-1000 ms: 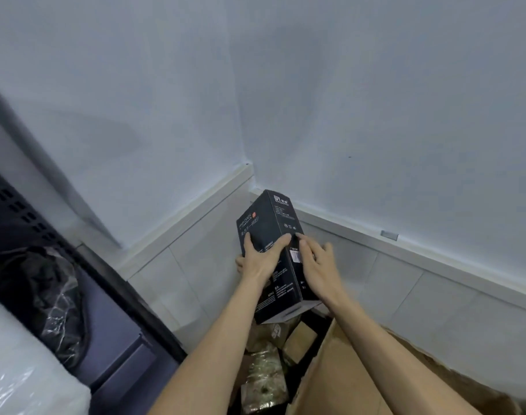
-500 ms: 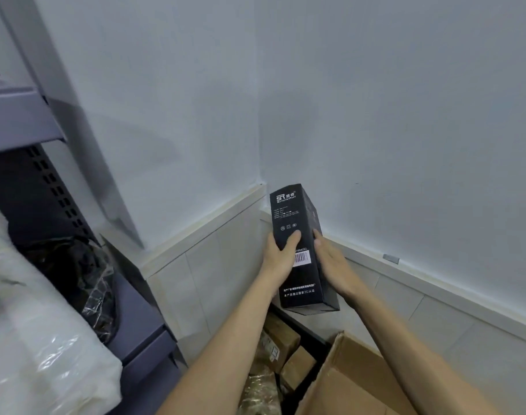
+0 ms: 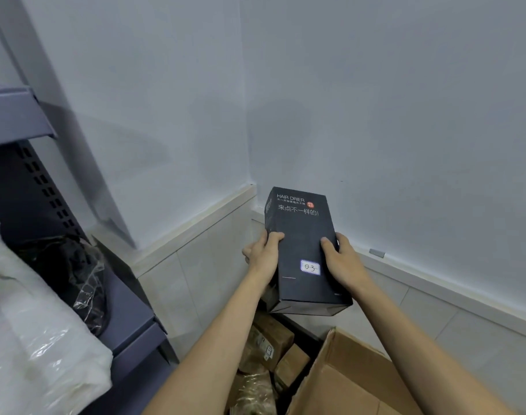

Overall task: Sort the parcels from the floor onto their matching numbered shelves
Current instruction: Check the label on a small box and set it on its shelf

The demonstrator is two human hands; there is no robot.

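Both hands, left hand (image 3: 263,253) and right hand (image 3: 342,262), grip the box (image 3: 302,250) marked 03 by its sides; misreading that label (image 3: 310,267) risks the wrong shelf (image 3: 130,322).

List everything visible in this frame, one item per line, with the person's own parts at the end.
hair drier box: one, black, held up in front of the wall corner
number sticker: one, white, handwritten 03, on the box's facing side
cardboard carton: one, brown, open, bottom right
small parcels: several, brown, on the floor below the box
shelving unit: one, dark grey-blue, left
white plastic bag: one, on the shelf, lower left
black item in clear wrap: one, on the shelf behind the white bag
left hand: grips the box's left edge
right hand: grips the box's right edge
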